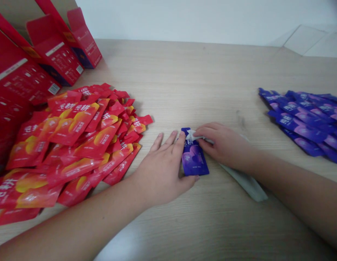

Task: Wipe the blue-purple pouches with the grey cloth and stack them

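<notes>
A single purple pouch lies flat on the table between my hands, its printed face up. My left hand rests palm down at the pouch's left side, fingers stretched out, with the fingertips and thumb at its edge. In my right hand is a pale cloth or tissue, pinched so that one end touches the upper part of the pouch. The rest of the cloth trails under my wrist toward the front right.
A heap of red pouches covers the left of the table, with open red boxes behind it. Overlapping purple pouches lie at the right. Something white or clear and angular stands at the back right by the wall.
</notes>
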